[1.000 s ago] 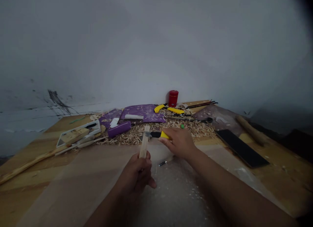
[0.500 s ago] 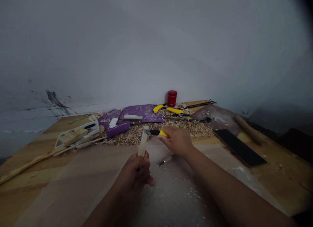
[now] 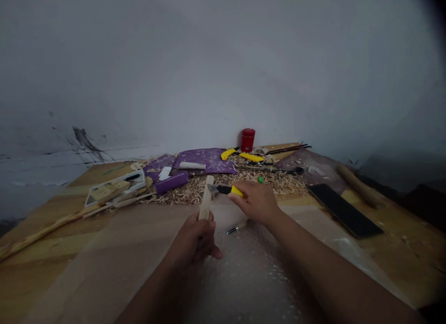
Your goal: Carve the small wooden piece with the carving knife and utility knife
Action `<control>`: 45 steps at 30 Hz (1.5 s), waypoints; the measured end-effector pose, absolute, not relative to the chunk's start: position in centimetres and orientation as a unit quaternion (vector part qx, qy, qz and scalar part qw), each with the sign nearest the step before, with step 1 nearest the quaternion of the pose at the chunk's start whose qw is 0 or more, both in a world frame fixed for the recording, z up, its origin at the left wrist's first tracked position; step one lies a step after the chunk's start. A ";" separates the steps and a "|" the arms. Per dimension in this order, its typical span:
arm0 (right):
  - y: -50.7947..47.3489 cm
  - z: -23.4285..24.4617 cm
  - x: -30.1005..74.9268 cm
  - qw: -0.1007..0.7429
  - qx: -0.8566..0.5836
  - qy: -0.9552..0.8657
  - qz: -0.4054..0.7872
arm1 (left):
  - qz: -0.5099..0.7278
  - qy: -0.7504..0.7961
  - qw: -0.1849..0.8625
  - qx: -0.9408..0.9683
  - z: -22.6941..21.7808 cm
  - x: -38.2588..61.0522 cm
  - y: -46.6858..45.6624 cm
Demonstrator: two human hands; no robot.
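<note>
My left hand (image 3: 200, 235) is closed around the lower end of a pale wooden stick (image 3: 206, 198), which points up and away from me. From the right, my right hand (image 3: 258, 201) grips the yellow handle of a carving knife (image 3: 225, 189) with a black collar. The knife's short metal blade lies at the right edge of the stick near its upper end; whether it touches the wood I cannot tell. Below the right hand, a small dark metal-tipped tool (image 3: 232, 230) rests on the clear plastic sheet (image 3: 139, 249).
Wood shavings (image 3: 285, 182) cover the table's back. Among them lie a purple pouch (image 3: 205, 159), a purple roll (image 3: 172, 182) and yellow-handled tools (image 3: 251, 157). A red canister (image 3: 247, 140) stands by the wall. A white tray (image 3: 89, 199) is left, a black slab (image 3: 344, 210) right.
The knife blade has shifted from across the stick's upper end to its right edge, as my right hand moved slightly right. The whole view has also shifted a little.
</note>
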State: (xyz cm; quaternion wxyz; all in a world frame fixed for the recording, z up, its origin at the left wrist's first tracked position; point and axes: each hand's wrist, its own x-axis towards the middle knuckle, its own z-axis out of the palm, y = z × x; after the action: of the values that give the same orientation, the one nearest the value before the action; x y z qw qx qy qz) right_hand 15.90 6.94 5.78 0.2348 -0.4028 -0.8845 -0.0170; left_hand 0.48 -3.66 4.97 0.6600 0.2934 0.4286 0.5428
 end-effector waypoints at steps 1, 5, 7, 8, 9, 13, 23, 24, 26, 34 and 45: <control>6.5 5.7 15.7 0.232 -0.383 -0.894 -0.010 | 0.549 0.431 0.654 0.292 5.0 0.3 -3.6; 5.9 5.6 15.7 0.219 -0.313 -0.924 0.013 | 0.546 0.445 0.649 0.289 5.0 0.0 -3.5; 6.0 5.6 15.8 0.220 -0.309 -0.925 0.017 | 0.542 0.446 0.651 0.290 5.0 -0.1 -3.5; 6.0 5.7 15.8 0.222 -0.311 -0.924 0.017 | 0.543 0.447 0.649 0.290 5.0 0.0 -3.5; 6.1 5.7 15.8 0.222 -0.311 -0.924 0.018 | 0.546 0.449 0.646 0.289 5.1 0.0 -3.5; 6.3 5.7 15.9 0.222 -0.297 -0.928 0.015 | 0.548 0.457 0.640 0.285 5.1 0.1 -3.6; 6.3 5.4 15.7 0.245 -0.313 -0.918 0.001 | 0.552 0.429 0.659 0.277 5.3 0.1 -3.8; 6.3 5.4 15.6 0.246 -0.317 -0.916 0.001 | 0.551 0.423 0.664 0.276 5.3 0.1 -3.8; 6.3 5.4 15.6 0.242 -0.308 -0.920 0.003 | 0.552 0.417 0.667 0.277 5.3 0.1 -3.8; 7.0 5.5 15.8 0.244 -0.351 -0.904 -0.006 | 0.546 0.422 0.675 0.261 5.2 0.5 -4.1; 7.2 5.2 15.8 0.246 -0.342 -0.907 0.006 | 0.545 0.409 0.687 0.252 5.0 0.3 -4.0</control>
State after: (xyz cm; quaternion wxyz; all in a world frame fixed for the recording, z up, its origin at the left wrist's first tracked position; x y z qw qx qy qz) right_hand 15.77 7.16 5.24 0.2457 -0.3418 -0.9071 0.0064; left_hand 0.30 -4.05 5.00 0.6870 0.2516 0.4093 0.5452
